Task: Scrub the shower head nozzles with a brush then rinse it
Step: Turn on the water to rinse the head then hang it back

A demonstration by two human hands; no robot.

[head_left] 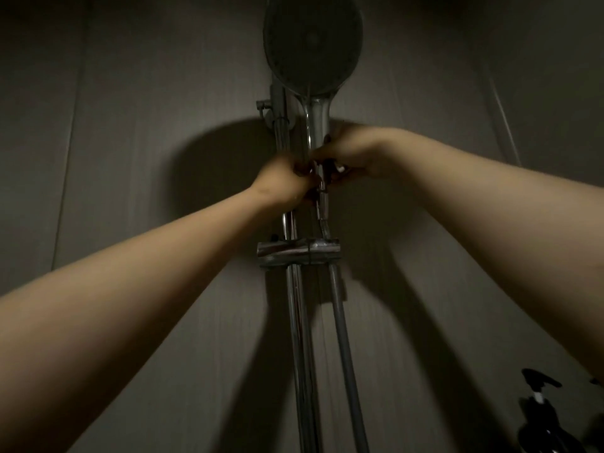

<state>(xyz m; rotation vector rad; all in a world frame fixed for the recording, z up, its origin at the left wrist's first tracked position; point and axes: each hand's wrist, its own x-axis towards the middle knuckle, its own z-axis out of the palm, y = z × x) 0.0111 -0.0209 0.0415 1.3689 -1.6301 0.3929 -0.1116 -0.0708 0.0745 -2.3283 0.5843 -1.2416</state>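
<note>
The round shower head (313,44) hangs high on the wall, its dark nozzle face turned toward me. Its chrome handle (317,119) runs down into both my hands. My right hand (353,152) is closed around the lower handle. My left hand (287,181) grips at the same spot, around the handle's base or the rail beside it; the dim light hides which. No brush is visible.
A chrome riser rail (300,338) and a grey hose (343,338) run down from a bracket (297,251). A dark pump bottle (542,413) stands at the lower right. The wall is grey panelling in dim light.
</note>
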